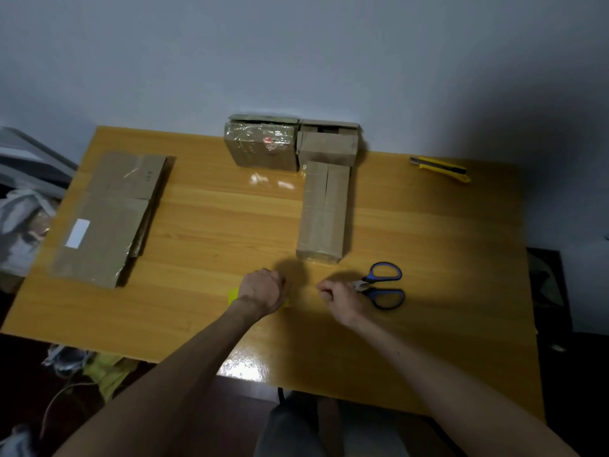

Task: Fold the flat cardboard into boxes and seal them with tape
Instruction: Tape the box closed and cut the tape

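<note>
Flat cardboard stack (108, 219) at 9 o'clock, untouched; taped boxes (324, 209) at 12. Step: prob. taping. L hand (262, 290) curls round yellow roll (233, 295); R hand (342, 298) fingers curled, can't tell on what, scissors (382, 285) at its 3. Next: pull tape, cut.

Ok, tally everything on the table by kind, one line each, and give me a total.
Folded boxes: 3 (glossy taped box, back-right box, long box)
Flat cardboard stack: 1, sheets not countable
Scissors: 1
Utility knife: 1
Yellow item under the left hand: 1, mostly hidden
Total: 7
</note>
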